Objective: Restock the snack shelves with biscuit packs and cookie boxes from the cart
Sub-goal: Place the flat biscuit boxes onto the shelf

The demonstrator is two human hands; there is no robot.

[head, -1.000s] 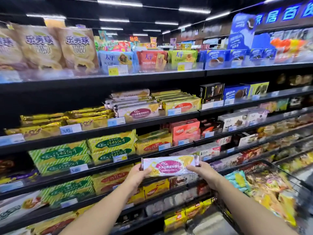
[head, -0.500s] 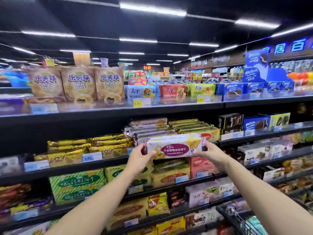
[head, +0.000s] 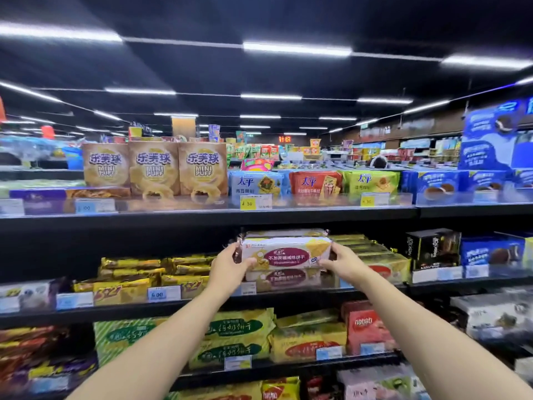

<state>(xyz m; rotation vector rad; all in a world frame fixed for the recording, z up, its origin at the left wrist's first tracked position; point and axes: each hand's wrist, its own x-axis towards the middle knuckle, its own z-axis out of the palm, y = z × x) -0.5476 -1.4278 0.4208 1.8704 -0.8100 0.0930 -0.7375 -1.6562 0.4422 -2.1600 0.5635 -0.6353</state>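
Nearest the camera, two bare forearms are stretched up and forward toward the second shelf from the top. The left hand is curled round the left end of a long white-and-yellow plastic-wrapped biscuit pack with a maroon oval label. The right hand is curled round the right end, so the pack is gripped at both ends and neither hand is nearer than the other. The pack's long axis is laid left to right, parallel to the black metal shelf edge, with the label turned toward the camera. It is held directly over a matching pack lying flat on the shelf; whether the two are already touching cannot be told. The slot is flanked on the right by a row of yellow-green wrapped packs and on the left by gold foil-wrapped bars. The coming move is judged to be a straight push away from the body, across the pack's short axis, before the ends are released. Farther off, tan cardboard puff boxes are stood on the top shelf.
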